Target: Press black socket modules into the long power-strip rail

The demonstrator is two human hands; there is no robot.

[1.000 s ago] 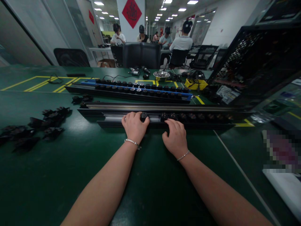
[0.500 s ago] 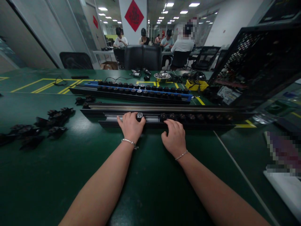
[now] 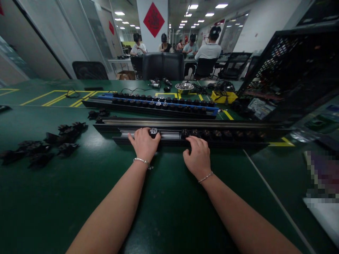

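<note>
A long black rail [image 3: 172, 135] with a silvery channel lies across the table before me. My left hand [image 3: 145, 144] is closed at its left part, thumb and forefinger around a small black round piece with a pale top [image 3: 154, 132]. This piece sits in the channel, apart from the row. My right hand [image 3: 198, 153] curls its fingers over the rail's front edge, the thumb in front. Its fingertips are beside the nearest pieces of a row of black round parts [image 3: 217, 133] that fills the right part of the channel.
Behind lies another long black rail [image 3: 169, 122], then a blue-edged rail [image 3: 150, 102] carrying rows of parts. Loose black parts [image 3: 67, 135] are scattered left. A metal bowl [image 3: 184, 87], a yellow bin [image 3: 224, 97] and a large black perforated case [image 3: 280, 70] stand farther back. People sit beyond.
My left hand has slid a little left along the channel with the black round piece, widening the gap to the row. My right hand stays at its place. The view has shifted slightly.
</note>
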